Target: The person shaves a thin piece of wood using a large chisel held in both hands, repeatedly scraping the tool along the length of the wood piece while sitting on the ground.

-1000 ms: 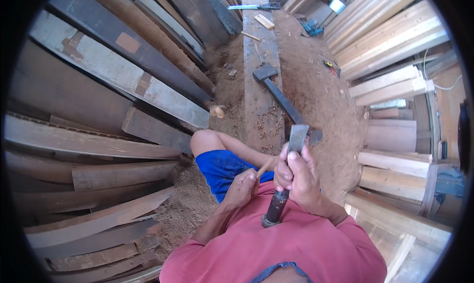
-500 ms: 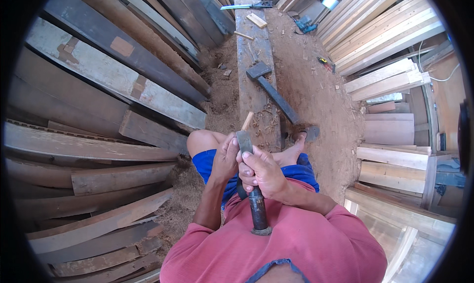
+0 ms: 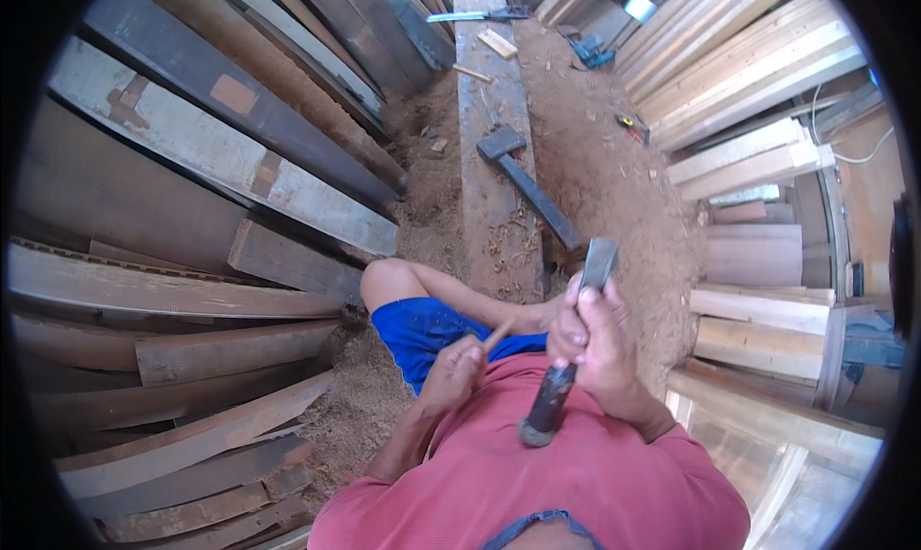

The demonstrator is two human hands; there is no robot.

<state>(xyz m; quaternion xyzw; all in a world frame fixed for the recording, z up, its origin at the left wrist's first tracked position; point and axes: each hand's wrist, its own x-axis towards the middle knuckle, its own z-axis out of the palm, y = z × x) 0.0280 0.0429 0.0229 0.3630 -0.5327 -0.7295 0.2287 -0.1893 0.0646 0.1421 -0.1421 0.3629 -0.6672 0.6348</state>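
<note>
My right hand [image 3: 597, 344] is wrapped around a chisel [image 3: 550, 399]. Its flat steel blade points up and away from me, and its dark handle slants down toward my shirt. Over my lap, my left hand [image 3: 453, 372] is closed on a thin wooden stick [image 3: 496, 337], whose pale end pokes out past the fingers toward the right. The two hands are apart, with the chisel clear of the stick. Ahead of them a dark mallet [image 3: 540, 202] lies slantwise on a long worn plank [image 3: 480, 190], its handle end near the chisel blade.
Wood shavings dot the plank, which also bears small wood pieces [image 3: 497, 42] and a handsaw [image 3: 480, 15] at its far end. Planks [image 3: 211, 147] lean along the left; stacked lumber [image 3: 748, 70] lines the right. A teal power tool [image 3: 595, 53] sits on the dusty ground.
My hands have drawn apart. The right one has swung the chisel to the right, while the left has pulled the stick back and down toward my lap. Mallet and plank stay put.
</note>
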